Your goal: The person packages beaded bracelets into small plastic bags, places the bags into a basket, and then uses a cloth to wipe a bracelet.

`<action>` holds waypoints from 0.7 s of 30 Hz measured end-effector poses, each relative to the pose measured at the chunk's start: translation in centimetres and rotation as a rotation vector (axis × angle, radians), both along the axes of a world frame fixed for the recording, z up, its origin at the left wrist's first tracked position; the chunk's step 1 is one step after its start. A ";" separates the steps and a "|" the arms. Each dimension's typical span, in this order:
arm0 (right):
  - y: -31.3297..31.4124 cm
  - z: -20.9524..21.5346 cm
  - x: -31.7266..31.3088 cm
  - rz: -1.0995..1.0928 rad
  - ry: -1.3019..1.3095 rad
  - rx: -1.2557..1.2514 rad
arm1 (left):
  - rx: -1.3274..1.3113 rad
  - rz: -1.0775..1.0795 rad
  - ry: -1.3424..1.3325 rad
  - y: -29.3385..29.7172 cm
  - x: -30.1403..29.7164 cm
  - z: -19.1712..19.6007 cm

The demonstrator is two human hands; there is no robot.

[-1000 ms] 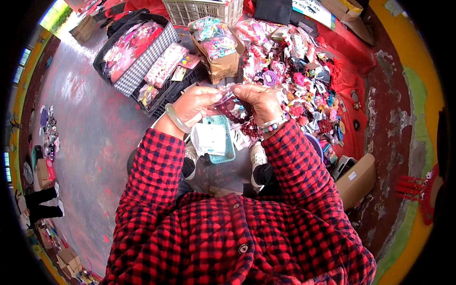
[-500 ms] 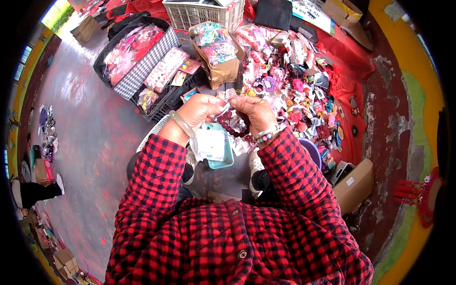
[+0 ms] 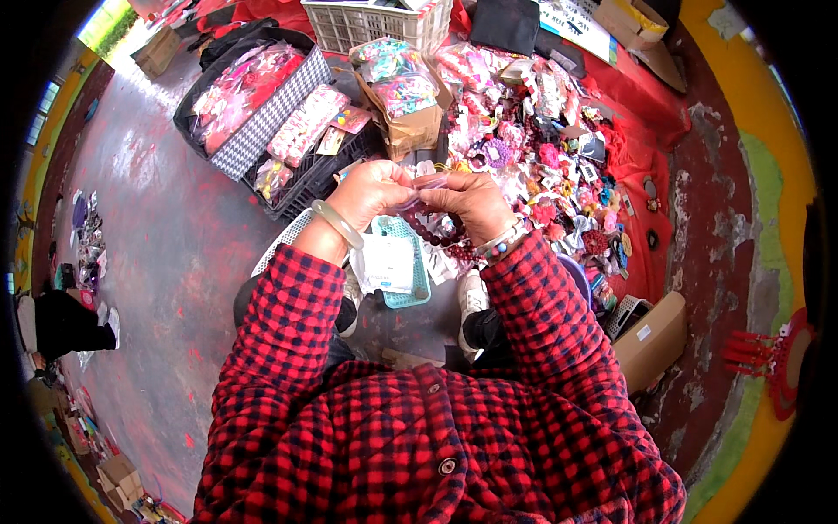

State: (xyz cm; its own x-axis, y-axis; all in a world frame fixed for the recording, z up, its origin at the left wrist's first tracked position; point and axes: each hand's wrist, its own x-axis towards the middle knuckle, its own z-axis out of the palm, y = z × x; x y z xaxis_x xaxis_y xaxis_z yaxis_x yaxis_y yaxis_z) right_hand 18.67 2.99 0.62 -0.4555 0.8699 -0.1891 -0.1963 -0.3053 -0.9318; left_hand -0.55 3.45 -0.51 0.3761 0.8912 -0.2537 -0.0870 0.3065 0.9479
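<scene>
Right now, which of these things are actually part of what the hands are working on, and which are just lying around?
In hand:
- left hand and right hand, pinching a small pinkish piece between them
- string of dark red beads hanging below the hands

Lying about:
- teal basket with a white packet
- white crate
- cardboard box
- heap of colourful trinkets on red cloth

Trinket pile (image 3: 559,148) blocks right; left floor (image 3: 166,236) free.

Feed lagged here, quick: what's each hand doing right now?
Left hand: closed, pinching the clear pink strip.
Right hand: closed on the same strip, dark bead string hanging below.
</scene>
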 end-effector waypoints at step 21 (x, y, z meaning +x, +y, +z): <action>0.1 -1.7 -0.3 -0.150 0.014 -0.137 | 0.259 0.078 0.348 -0.1 0.4 -2.0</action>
